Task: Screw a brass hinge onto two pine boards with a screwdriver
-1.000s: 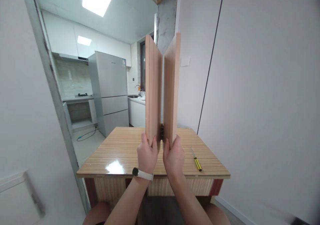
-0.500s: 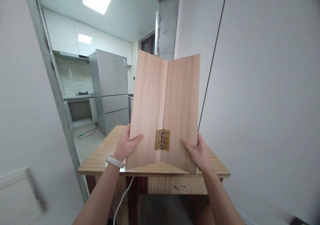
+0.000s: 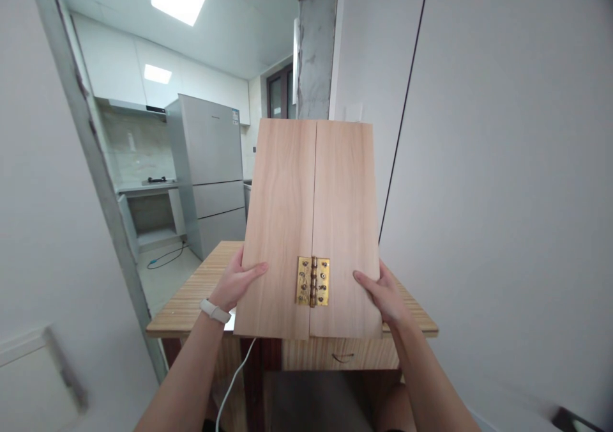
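Note:
Two wooden boards, a left board (image 3: 282, 202) and a right board (image 3: 343, 202), stand tilted in front of me, side by side and nearly flat to each other with a thin seam between them. A brass hinge (image 3: 313, 282) with several screws joins them low on the seam. My left hand (image 3: 237, 280) grips the left board's outer edge, thumb on the front face and fingers hidden behind. On the opposite edge, my right hand (image 3: 385, 289) holds the right board the same way. A pale watch band (image 3: 215, 310) circles my left wrist.
Behind and below the boards is a wood-grain table (image 3: 191, 304) with a drawer (image 3: 340, 354). A white cable (image 3: 234, 381) hangs at its front. Farther back stand a grey fridge (image 3: 215, 144) and kitchen cabinets (image 3: 110, 61); a white wall (image 3: 502, 195) rises on the right.
The boards have swung from a V-shaped fold to nearly flat, so the hinge now lies spread open. Their top edges have dropped a little. Both hands keep their hold.

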`<action>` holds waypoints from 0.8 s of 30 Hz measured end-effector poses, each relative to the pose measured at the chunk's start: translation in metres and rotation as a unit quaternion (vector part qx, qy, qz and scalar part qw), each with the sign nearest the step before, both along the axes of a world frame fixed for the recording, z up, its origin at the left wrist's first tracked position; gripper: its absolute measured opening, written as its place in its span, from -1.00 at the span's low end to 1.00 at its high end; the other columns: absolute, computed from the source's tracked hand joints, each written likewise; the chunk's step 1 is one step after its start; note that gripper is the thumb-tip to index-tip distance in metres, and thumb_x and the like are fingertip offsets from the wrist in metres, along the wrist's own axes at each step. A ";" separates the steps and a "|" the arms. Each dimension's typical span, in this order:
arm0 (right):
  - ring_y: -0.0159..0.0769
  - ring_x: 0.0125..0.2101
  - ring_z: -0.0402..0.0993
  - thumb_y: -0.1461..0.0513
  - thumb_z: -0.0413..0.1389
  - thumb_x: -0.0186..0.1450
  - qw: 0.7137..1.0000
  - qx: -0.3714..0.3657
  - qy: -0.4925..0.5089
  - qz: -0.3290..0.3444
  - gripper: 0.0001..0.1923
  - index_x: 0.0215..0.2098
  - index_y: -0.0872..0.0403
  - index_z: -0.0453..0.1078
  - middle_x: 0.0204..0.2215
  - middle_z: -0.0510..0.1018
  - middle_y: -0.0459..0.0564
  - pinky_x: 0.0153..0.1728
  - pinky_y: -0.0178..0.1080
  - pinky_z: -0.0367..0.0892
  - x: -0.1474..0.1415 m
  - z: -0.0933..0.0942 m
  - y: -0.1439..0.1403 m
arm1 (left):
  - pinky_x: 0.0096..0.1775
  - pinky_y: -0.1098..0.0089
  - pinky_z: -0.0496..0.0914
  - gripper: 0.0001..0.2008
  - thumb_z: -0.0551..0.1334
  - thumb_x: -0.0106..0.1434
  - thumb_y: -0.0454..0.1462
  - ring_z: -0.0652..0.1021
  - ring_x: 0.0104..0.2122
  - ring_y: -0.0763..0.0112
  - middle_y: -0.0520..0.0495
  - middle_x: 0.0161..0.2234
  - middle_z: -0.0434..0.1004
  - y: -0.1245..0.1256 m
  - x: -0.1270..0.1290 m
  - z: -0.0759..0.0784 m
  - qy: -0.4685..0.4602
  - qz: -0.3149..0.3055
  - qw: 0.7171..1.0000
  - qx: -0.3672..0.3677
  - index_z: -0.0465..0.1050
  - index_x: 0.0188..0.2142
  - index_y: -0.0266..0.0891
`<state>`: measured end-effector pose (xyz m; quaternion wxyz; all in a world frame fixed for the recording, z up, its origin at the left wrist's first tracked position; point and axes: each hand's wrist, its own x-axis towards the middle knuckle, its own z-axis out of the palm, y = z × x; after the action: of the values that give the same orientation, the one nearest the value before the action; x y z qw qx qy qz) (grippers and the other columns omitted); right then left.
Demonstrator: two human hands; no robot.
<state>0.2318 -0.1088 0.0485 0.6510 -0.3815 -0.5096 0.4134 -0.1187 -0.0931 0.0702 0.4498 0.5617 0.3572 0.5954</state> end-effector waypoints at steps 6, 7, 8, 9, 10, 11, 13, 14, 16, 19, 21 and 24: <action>0.04 -0.01 0.56 -0.04 0.38 0.11 0.997 0.050 -0.041 -0.039 -0.22 0.20 0.03 0.29 0.06 0.57 0.17 -0.07 0.05 0.53 -0.008 0.019 -0.001 | -0.04 0.10 0.53 -0.35 0.46 0.11 -0.07 0.61 -0.04 0.07 -0.24 0.03 0.57 0.001 0.005 0.015 0.041 0.069 0.994 0.080 0.33 0.12 -0.23; 0.02 -0.02 0.55 -0.04 0.37 0.11 0.995 0.064 -0.057 -0.056 -0.24 0.18 0.03 0.30 0.05 0.56 0.17 -0.07 0.03 0.53 -0.010 0.021 -0.001 | -0.02 0.10 0.52 -0.39 0.44 0.13 -0.07 0.61 -0.04 0.09 -0.22 0.02 0.57 0.000 0.008 0.017 0.056 0.087 0.990 0.098 0.34 0.09 -0.23; 0.00 -0.02 0.55 -0.04 0.36 0.13 0.991 0.077 -0.079 -0.077 -0.28 0.15 0.03 0.31 0.04 0.56 0.16 -0.07 0.02 0.52 -0.013 0.022 0.000 | -0.01 0.11 0.51 -0.44 0.42 0.14 -0.08 0.60 -0.03 0.11 -0.20 0.01 0.58 -0.001 0.011 0.019 0.074 0.107 0.985 0.116 0.35 0.06 -0.23; -0.01 -0.03 0.54 -0.04 0.34 0.15 0.985 0.092 -0.104 -0.101 -0.34 0.12 0.03 0.32 0.03 0.57 0.15 -0.07 0.00 0.51 -0.018 0.022 0.001 | 0.01 0.12 0.49 -0.48 0.40 0.17 -0.09 0.59 -0.02 0.12 -0.18 -0.01 0.58 -0.002 0.016 0.020 0.094 0.127 0.978 0.134 0.36 0.04 -0.23; -0.03 -0.06 0.54 -0.03 0.31 0.18 0.977 0.105 -0.130 -0.132 -0.39 0.08 0.04 0.32 0.00 0.57 0.14 -0.09 -0.02 0.50 -0.025 0.022 0.002 | 0.02 0.13 0.48 -0.53 0.39 0.18 -0.10 0.59 -0.02 0.13 -0.17 -0.03 0.58 -0.003 0.021 0.020 0.113 0.154 0.970 0.149 0.36 0.01 -0.22; -0.04 -0.09 0.54 -0.03 0.29 0.20 0.966 0.115 -0.159 -0.169 -0.45 0.04 0.05 0.32 -0.05 0.58 0.14 -0.11 -0.04 0.49 -0.033 0.021 0.002 | 0.01 0.14 0.47 -0.56 0.38 0.19 -0.11 0.59 -0.03 0.14 -0.16 -0.05 0.58 -0.004 0.028 0.020 0.128 0.186 0.961 0.161 0.36 -0.01 -0.21; -0.05 -0.14 0.54 -0.02 0.21 0.28 0.941 0.125 -0.210 -0.236 -0.56 -0.02 0.06 0.30 -0.13 0.58 0.14 -0.17 -0.08 0.45 -0.055 0.017 0.002 | -0.07 0.19 0.48 -0.60 0.34 0.23 -0.13 0.61 -0.09 0.15 -0.14 -0.09 0.59 -0.007 0.045 0.018 0.157 0.236 0.945 0.165 0.35 0.00 -0.19; -0.06 -0.22 0.54 -0.02 0.16 0.32 0.929 0.108 -0.239 -0.262 -0.60 -0.04 0.06 0.29 -0.20 0.58 0.12 -0.25 -0.12 0.43 -0.067 0.015 0.001 | -0.12 0.22 0.48 -0.63 0.32 0.26 -0.13 0.62 -0.15 0.16 -0.13 -0.14 0.60 -0.008 0.054 0.017 0.173 0.256 0.937 0.161 0.34 0.00 -0.17; -0.10 -0.41 0.49 -0.02 0.05 0.39 0.903 0.062 -0.293 -0.308 -0.65 -0.06 0.07 0.27 -0.38 0.54 0.05 -0.42 -0.17 0.32 -0.092 0.010 0.000 | -0.21 0.27 0.47 -0.63 0.27 0.31 -0.15 0.63 -0.23 0.16 -0.11 -0.20 0.61 -0.011 0.073 0.013 0.195 0.282 0.926 0.156 0.31 0.06 -0.16; -0.12 -0.46 0.45 0.00 -0.06 0.45 0.875 0.060 -0.332 -0.348 -0.67 -0.07 0.09 0.27 -0.40 0.51 0.05 -0.47 -0.20 0.20 -0.120 0.005 0.001 | -0.30 0.31 0.43 -0.57 0.21 0.36 -0.15 0.64 -0.27 0.13 -0.15 -0.23 0.61 -0.014 0.096 0.007 0.230 0.310 0.910 0.155 0.25 0.17 -0.17; -0.12 -0.43 0.46 0.02 -0.10 0.46 0.867 0.074 -0.336 -0.361 -0.67 -0.05 0.09 0.26 -0.36 0.52 0.07 -0.46 -0.20 0.19 -0.129 0.003 0.002 | -0.33 0.31 0.40 -0.55 0.19 0.38 -0.16 0.64 -0.32 0.12 -0.16 -0.27 0.61 -0.014 0.103 0.005 0.244 0.330 0.899 0.152 0.23 0.21 -0.19; -0.12 -0.42 0.46 0.01 -0.08 0.46 0.871 0.080 -0.331 -0.354 -0.67 -0.04 0.09 0.27 -0.36 0.52 0.06 -0.44 -0.21 0.20 -0.125 0.003 0.004 | -0.33 0.31 0.40 -0.55 0.19 0.37 -0.15 0.63 -0.34 0.12 -0.14 -0.30 0.60 -0.013 0.101 0.003 0.238 0.324 0.902 0.155 0.24 0.21 -0.19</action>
<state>0.1070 -0.1052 0.0517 0.5752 -0.5971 -0.5578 -0.0376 -0.0179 -0.1057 0.0732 0.0407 0.6026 0.5191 0.6048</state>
